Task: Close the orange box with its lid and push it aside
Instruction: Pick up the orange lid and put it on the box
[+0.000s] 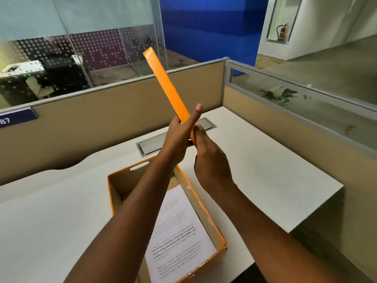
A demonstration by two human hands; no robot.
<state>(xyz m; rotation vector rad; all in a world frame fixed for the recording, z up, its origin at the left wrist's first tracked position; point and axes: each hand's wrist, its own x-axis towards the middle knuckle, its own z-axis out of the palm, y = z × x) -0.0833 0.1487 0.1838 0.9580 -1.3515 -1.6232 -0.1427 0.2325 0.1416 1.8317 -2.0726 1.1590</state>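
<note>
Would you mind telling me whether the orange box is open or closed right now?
Open: the orange box shows printed paper inside, while both hands hold its lid above.

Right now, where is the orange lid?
In the head view the orange lid is up in the air, edge-on, held at its lower end by both hands, above the far end of the open orange box near centre.

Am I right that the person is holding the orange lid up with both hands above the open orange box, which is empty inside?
Not quite: the orange box is not empty. The head view shows a printed sheet of paper lying in it. The rest holds: the left hand and right hand hold the orange lid up over the open box.
</note>
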